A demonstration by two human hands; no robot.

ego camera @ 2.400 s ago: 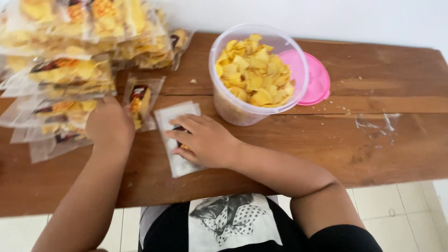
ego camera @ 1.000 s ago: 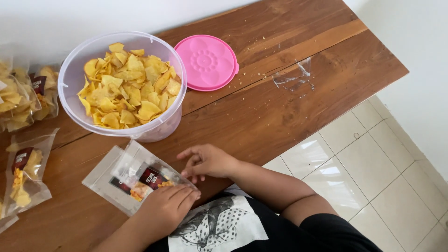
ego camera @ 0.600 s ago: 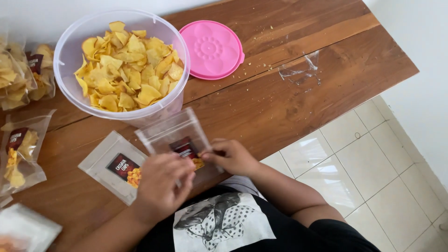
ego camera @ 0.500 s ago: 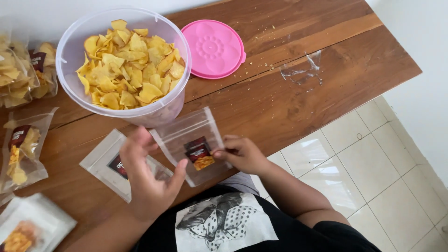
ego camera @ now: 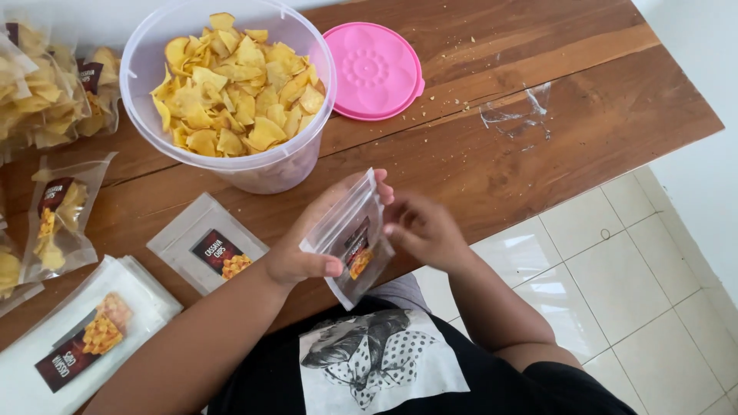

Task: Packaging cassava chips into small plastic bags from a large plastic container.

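Head view, centre of frame: my left hand (ego camera: pixel 307 253) pinches an empty clear pouch (ego camera: pixel 352 240) by its side, while my right hand (ego camera: pixel 423 230) works its fingers at the mouth, over the table (ego camera: pixel 492 154) edge. I judge the opening step is in hand; next calls for spreading it wide below the tub of yellow chips (ego camera: pixel 231 84) at upper left.

The clear plastic pouch (ego camera: pixel 355 244) that I hold carries a dark brown label with an orange-yellow picture of chips. The flat clear pouch on the table (ego camera: pixel 207 244) shows the same dark brown and orange label. The white stack of pouches (ego camera: pixel 73 346) bears a brown label and an orange chip picture too. The round translucent plastic tub (ego camera: pixel 231 92) is pale, faintly lilac, and its chips are golden yellow. The round plastic lid (ego camera: pixel 373 71) is bright pink with an embossed flower pattern. The wooden table (ego camera: pixel 538 84) is reddish brown with darker grain. My shirt (ego camera: pixel 369 361) is black with a white patch printed in black polka dots.
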